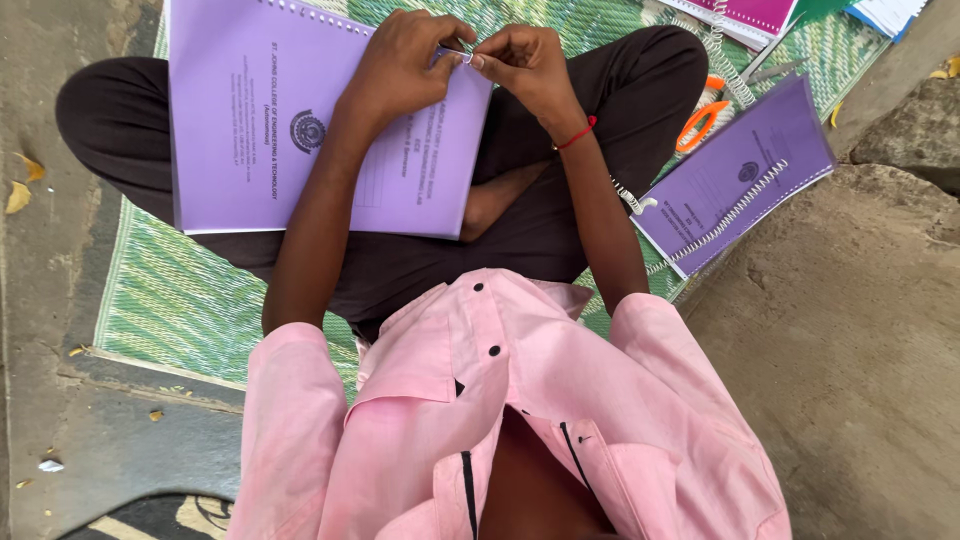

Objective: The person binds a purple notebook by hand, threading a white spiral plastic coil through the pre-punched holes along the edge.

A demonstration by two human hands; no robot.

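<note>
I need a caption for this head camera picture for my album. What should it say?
Both hands, left hand and right hand, pinch the end of a spiral wire at the corner of a purple booklet resting on crossed legs.

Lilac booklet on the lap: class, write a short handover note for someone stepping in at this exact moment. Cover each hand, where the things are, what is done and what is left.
Left hand: rests on the lilac booklet, fingertips pinching the end of the white spiral coil at its corner.
Right hand: pinches the same coil end from the other side.
Booklet lies across the left knee, coil along its top edge.
Done: coil appears threaded along that edge.
Left: the coil end at the corner is not yet released.
Nearby on the green mat: a second purple booklet with a loose coil, orange-handled scissors.
</note>
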